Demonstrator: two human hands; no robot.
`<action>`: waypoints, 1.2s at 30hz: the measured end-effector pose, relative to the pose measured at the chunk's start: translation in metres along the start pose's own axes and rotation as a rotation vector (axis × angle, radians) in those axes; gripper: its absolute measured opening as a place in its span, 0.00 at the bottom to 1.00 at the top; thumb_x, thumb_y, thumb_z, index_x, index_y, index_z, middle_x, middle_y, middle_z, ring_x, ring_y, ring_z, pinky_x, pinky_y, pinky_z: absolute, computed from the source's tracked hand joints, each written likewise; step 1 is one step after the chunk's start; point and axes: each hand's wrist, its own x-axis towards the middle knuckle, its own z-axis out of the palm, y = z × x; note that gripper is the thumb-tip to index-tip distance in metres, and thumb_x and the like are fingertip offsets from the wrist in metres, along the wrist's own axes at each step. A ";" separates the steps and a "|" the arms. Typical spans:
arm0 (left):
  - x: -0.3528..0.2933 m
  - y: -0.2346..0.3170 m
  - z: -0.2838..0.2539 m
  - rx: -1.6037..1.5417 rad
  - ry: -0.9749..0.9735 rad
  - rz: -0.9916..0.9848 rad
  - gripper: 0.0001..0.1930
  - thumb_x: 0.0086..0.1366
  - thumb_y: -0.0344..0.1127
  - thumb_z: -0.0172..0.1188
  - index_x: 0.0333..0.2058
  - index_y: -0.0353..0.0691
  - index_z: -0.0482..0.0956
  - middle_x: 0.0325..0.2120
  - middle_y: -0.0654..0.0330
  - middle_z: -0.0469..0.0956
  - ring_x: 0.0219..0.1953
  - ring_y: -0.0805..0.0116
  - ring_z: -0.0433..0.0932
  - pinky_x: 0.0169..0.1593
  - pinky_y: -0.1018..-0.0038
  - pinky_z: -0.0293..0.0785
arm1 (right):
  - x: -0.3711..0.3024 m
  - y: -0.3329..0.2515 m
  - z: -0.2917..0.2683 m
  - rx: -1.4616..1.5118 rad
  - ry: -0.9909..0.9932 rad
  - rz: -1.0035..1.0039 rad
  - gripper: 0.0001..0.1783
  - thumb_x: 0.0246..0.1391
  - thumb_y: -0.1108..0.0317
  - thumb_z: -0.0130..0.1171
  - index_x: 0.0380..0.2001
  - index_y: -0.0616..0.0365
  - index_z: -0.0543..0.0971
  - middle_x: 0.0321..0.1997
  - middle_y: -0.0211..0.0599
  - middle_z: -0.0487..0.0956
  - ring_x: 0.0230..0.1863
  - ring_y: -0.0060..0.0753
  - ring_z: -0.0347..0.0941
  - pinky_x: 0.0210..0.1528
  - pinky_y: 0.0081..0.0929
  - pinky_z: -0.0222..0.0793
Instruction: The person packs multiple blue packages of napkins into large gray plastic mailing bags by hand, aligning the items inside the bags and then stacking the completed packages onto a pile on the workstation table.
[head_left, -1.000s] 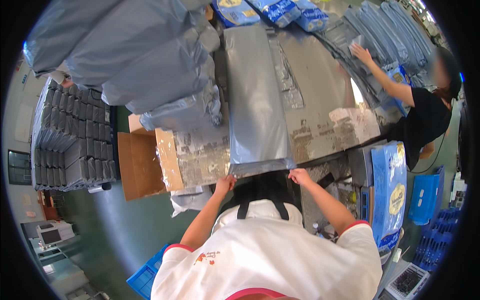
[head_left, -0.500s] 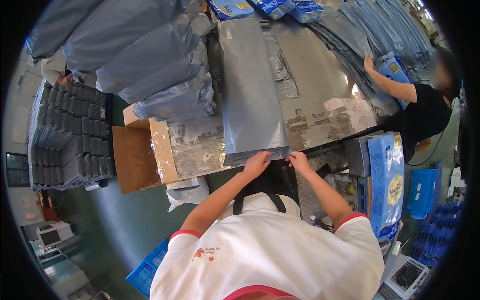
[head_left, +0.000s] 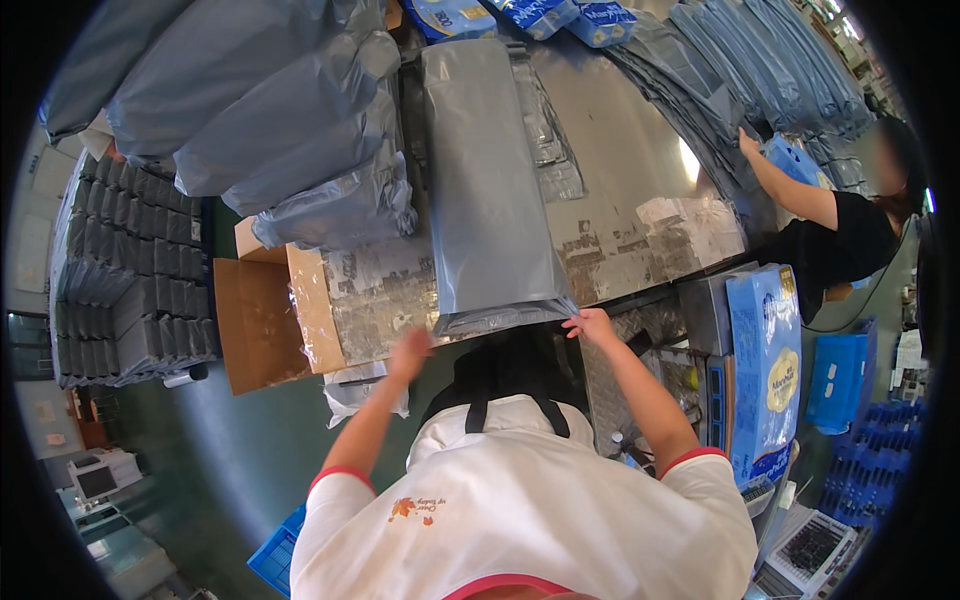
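A long grey plastic mailing bag (head_left: 490, 190) lies on the metal table, its near edge hanging slightly over the front. My right hand (head_left: 592, 325) pinches the near right corner of this bag. My left hand (head_left: 410, 355), smeared by motion, is off the bag, just left of its near left corner and by the table's front edge. Its fingers cannot be made out. The bag's near end looks loose and slightly parted. More flat grey bags (head_left: 548, 135) lie partly under it on the right.
Filled grey bags (head_left: 290, 130) are heaped at the left, above an open cardboard box (head_left: 262, 320). A blue package (head_left: 765, 370) stands to my right. Beyond it, a co-worker (head_left: 840, 220) reaches toward grey bags. A white plastic-wrapped bundle (head_left: 690, 228) rests on the table.
My left hand has let go of the bag's near edge and moved left. The right hand still holds its corner. The near edge has loosened.
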 end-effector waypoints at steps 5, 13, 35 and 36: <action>-0.025 0.068 -0.232 0.699 1.191 -0.706 0.16 0.50 0.32 0.55 0.38 0.34 0.67 0.35 0.49 0.69 0.37 0.56 0.71 0.40 0.62 0.67 | -0.004 -0.001 -0.031 -0.424 0.006 -0.019 0.11 0.42 0.74 0.50 0.31 0.62 0.75 0.23 0.34 0.77 0.21 0.30 0.74 0.19 0.26 0.64; 0.024 0.180 -0.061 1.214 -0.136 0.585 0.25 0.51 0.28 0.46 0.50 0.53 0.63 0.53 0.51 0.57 0.55 0.56 0.55 0.58 0.64 0.48 | -0.007 -0.091 -0.008 -1.627 0.139 -1.311 0.36 0.41 0.74 0.45 0.55 0.30 0.55 0.60 0.31 0.52 0.61 0.35 0.46 0.61 0.39 0.40; 0.183 0.086 0.069 -0.332 0.189 0.057 0.16 0.59 0.42 0.48 0.40 0.37 0.70 0.40 0.58 0.70 0.42 0.66 0.68 0.45 0.71 0.64 | 0.157 -0.076 0.026 -0.034 0.317 -0.396 0.12 0.51 0.61 0.48 0.33 0.60 0.68 0.31 0.35 0.70 0.33 0.29 0.65 0.37 0.25 0.62; 0.198 0.106 0.090 -0.494 0.207 -0.029 0.17 0.59 0.43 0.48 0.42 0.39 0.68 0.40 0.59 0.70 0.43 0.68 0.68 0.46 0.71 0.64 | 0.181 -0.058 0.016 0.035 0.407 -0.472 0.17 0.52 0.59 0.48 0.41 0.58 0.66 0.38 0.37 0.70 0.38 0.31 0.66 0.41 0.27 0.62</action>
